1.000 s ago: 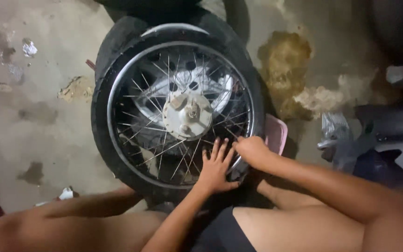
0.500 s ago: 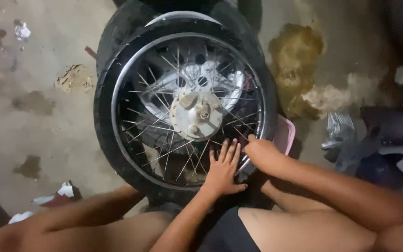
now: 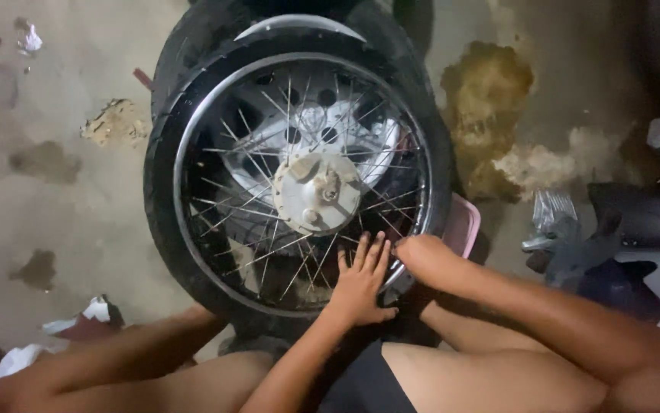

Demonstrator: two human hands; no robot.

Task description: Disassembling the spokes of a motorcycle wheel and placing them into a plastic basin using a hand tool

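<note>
Spoked wheel [image 3: 299, 183] with black tyre lies flat on stained concrete floor [image 3: 55, 191], stacked over a second tyre [image 3: 192, 38]. Left hand [image 3: 360, 287] spread flat on spokes near rim. Right hand [image 3: 425, 260] curled over rim edge; pink object [image 3: 463, 226] just beyond.

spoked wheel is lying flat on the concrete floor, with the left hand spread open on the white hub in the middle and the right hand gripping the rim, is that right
Not quite. In the head view the left hand lies spread on the spokes near the rim, not on the white hub. The rest stands: the spoked wheel lies flat on the concrete floor, and the right hand grips the rim.
</note>
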